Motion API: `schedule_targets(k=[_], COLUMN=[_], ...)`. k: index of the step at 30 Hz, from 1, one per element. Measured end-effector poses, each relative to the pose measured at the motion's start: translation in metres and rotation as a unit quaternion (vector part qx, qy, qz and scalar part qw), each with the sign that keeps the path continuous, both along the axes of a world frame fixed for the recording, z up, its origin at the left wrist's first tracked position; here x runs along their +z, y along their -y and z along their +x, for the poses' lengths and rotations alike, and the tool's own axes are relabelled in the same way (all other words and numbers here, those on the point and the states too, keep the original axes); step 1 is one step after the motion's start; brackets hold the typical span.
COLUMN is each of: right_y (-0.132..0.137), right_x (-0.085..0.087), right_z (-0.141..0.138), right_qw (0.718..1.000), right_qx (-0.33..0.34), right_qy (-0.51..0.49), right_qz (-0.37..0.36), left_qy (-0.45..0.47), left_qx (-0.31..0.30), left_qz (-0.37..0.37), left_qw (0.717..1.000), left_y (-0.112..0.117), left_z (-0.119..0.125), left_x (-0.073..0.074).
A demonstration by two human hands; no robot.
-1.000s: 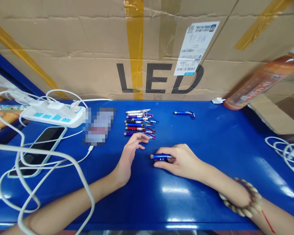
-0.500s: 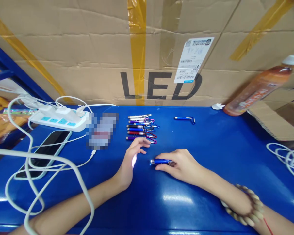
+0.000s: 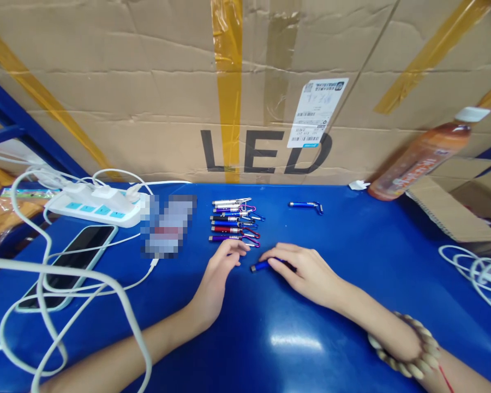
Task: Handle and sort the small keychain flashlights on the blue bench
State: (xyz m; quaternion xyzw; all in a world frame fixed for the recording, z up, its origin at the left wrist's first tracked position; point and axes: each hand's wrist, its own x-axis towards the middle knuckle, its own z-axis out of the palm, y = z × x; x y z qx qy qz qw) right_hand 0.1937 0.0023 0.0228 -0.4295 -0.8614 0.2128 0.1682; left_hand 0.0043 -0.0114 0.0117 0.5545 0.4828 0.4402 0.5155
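Observation:
My right hand [image 3: 300,270] rests on the blue table [image 3: 352,262], fingers closed around a small blue keychain flashlight [image 3: 261,266] whose tip pokes out to the left. My left hand [image 3: 221,267] lies just left of it, fingers loosely spread, holding nothing. Its fingertips are next to a neat row of several small flashlights with carabiner clips [image 3: 234,222]. One more blue flashlight [image 3: 305,205] lies alone farther back.
A big cardboard box marked LED [image 3: 265,109] walls the back. A white power strip [image 3: 98,204], a phone [image 3: 67,259] and looping white cables [image 3: 45,305] fill the left side. An orange bottle [image 3: 419,158] leans at right, with more cable [image 3: 472,267] below.
The light spot on my left palm half a second ago is gone. My right hand has turned the flashlight slightly and moved nearer the row. The left hand shifted little.

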Motion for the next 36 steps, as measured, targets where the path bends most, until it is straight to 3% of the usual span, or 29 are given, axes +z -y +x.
schedule_targets(k=[3, 7, 11, 16, 24, 36], right_y=[-0.015, -0.037, -0.053, -0.060, -0.061, -0.062], right_x=[-0.005, -0.013, -0.019, -0.023, -0.026, -0.030], right_z=[0.012, 0.035, 0.056, 0.068, 0.071, 0.070], right_qw=[0.997, 0.987, 0.968, 0.955, 0.937, 0.927], right_qx=[-0.044, -0.107, -0.174, -0.194, -0.213, -0.246], right_qy=[0.013, 0.015, 0.012, 0.054, 0.109, 0.117], right_qz=[0.057, 0.121, 0.178, 0.216, 0.255, 0.258], left_qy=[-0.180, -0.404, -0.506, -0.551, -0.557, -0.388], left_qx=[0.019, 0.054, 0.038, 0.029, -0.019, -0.116], left_qz=[0.091, 0.207, 0.260, 0.270, 0.245, 0.184], left_qw=[0.979, 0.889, 0.821, 0.789, 0.794, 0.895], left_y=[0.003, 0.002, -0.003, -0.004, -0.004, 0.005], left_z=[-0.003, -0.007, -0.011, -0.013, -0.011, -0.006], left_x=[0.002, -0.001, -0.009, -0.010, -0.007, -0.003])
